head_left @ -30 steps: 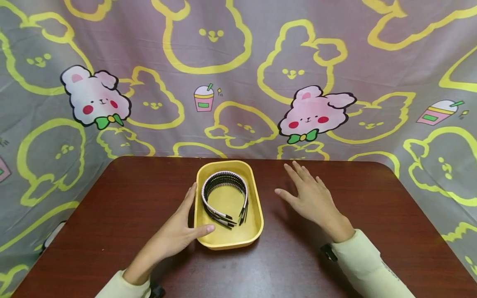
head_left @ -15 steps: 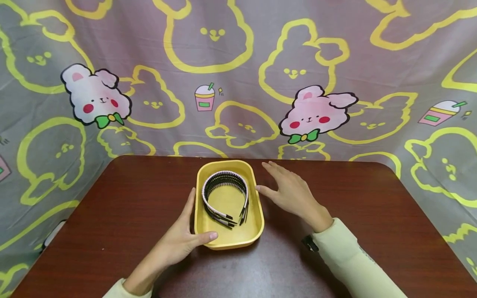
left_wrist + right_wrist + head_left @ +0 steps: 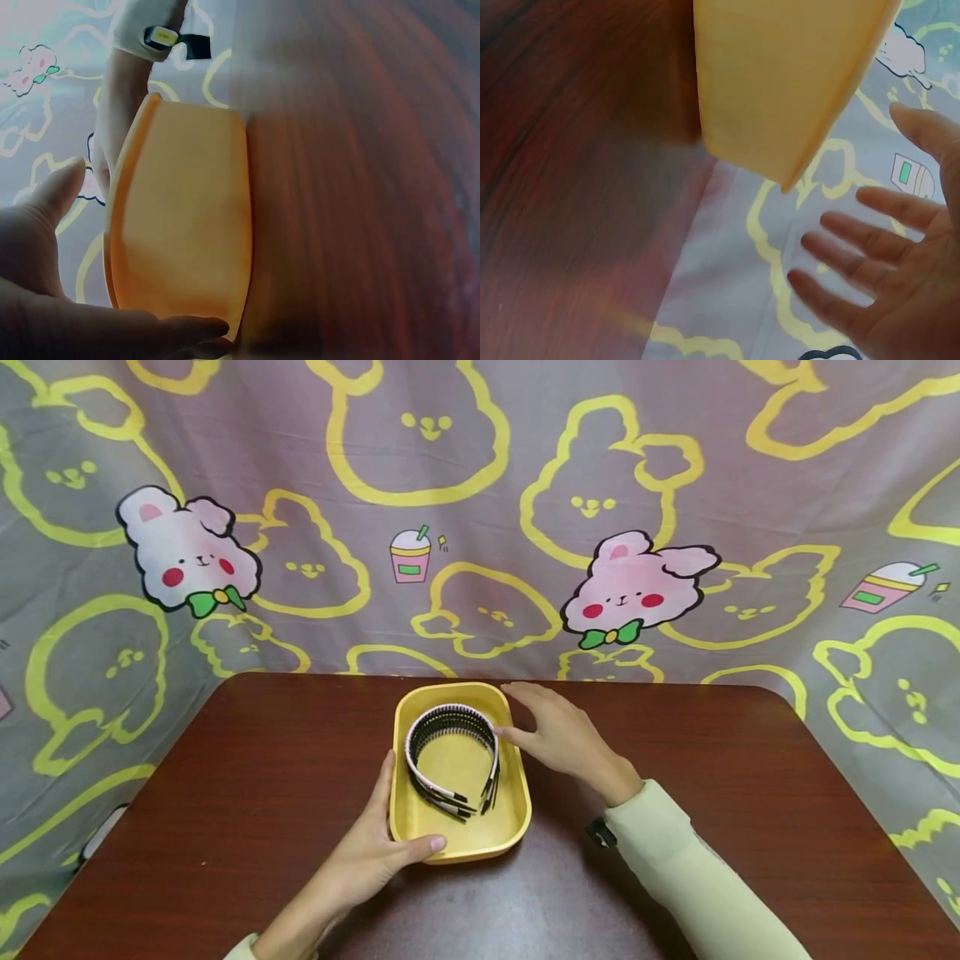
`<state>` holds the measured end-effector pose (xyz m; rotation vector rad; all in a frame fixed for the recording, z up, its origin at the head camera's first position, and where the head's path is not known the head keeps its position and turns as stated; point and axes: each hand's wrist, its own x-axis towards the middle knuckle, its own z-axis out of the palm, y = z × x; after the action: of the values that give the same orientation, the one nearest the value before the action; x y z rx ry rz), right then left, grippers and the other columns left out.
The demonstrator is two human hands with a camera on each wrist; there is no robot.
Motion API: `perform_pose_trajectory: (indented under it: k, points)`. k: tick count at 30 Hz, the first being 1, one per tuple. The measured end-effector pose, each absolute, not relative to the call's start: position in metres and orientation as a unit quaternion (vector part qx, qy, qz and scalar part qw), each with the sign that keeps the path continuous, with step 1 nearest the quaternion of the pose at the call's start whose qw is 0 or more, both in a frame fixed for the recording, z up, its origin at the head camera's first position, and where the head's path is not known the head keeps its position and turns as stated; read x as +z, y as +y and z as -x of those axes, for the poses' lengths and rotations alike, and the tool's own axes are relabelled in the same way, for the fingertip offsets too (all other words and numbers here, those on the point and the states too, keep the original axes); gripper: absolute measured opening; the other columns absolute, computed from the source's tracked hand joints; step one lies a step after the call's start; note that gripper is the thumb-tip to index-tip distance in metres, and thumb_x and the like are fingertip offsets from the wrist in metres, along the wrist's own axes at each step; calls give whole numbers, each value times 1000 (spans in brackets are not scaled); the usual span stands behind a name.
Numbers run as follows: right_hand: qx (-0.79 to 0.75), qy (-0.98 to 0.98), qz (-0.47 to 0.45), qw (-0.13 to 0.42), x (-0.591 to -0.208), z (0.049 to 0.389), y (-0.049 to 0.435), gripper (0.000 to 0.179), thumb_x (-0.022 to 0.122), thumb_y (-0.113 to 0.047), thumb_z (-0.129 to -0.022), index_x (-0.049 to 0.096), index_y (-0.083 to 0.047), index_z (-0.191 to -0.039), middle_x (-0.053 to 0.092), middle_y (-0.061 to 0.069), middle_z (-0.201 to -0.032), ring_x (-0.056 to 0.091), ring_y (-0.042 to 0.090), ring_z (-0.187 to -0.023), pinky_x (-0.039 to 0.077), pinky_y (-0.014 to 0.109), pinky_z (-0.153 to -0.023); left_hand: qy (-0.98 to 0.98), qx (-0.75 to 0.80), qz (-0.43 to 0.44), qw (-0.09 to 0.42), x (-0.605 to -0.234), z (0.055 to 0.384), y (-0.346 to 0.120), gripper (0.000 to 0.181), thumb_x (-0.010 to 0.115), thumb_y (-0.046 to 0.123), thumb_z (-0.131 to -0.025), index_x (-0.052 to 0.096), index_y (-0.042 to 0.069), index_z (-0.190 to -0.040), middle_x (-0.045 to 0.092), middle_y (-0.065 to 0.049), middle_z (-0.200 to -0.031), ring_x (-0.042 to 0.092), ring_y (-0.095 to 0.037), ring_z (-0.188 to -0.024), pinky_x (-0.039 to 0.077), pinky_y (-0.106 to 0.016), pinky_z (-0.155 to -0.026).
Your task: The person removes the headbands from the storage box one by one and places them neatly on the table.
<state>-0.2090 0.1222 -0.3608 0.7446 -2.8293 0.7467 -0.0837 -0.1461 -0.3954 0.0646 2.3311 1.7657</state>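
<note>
A yellow oblong tray sits mid-table with several thin dark headbands nested in it, one edged in white. My left hand cups the tray's near-left corner, straight fingers along the left wall and thumb lying on the front rim. In the left wrist view that hand lies beside the tray. My right hand hovers at the far-right rim with fingers spread and holds nothing; its thumb tip is at the rim by the headbands. The right wrist view shows that hand beside the tray.
The dark red-brown table has rounded far corners. A grey cloth with yellow and pink rabbit prints hangs right behind its far edge. A black strap sits at my right wrist.
My right hand has slid left across the table from well right of the tray to its far-right rim. The left hand shifted slightly nearer along the tray's corner.
</note>
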Motion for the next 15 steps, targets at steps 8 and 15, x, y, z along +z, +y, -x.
perform_pose_trajectory:
  k: [8, 15]
  points:
    - [294, -904, -307, 35, -364, 222, 110, 60, 77, -27, -96, 58, -3, -147, 64, 13, -146, 57, 29, -139, 44, 48, -119, 792, 599, 1, 115, -395, 81, -144, 142, 95, 17, -74, -10, 30, -169, 11, -12, -177, 27, -32, -155, 13, -56, -128]
    - [296, -894, -335, 29, -364, 233, 101, 58, 77, -23, -96, 59, -2, -147, 64, 14, -145, 59, 29, -137, 45, 45, -119, 782, 612, -12, 113, -399, 82, -142, 145, 96, 13, -70, -10, 25, -169, 9, -10, -177, 28, -31, -154, 12, -54, -128]
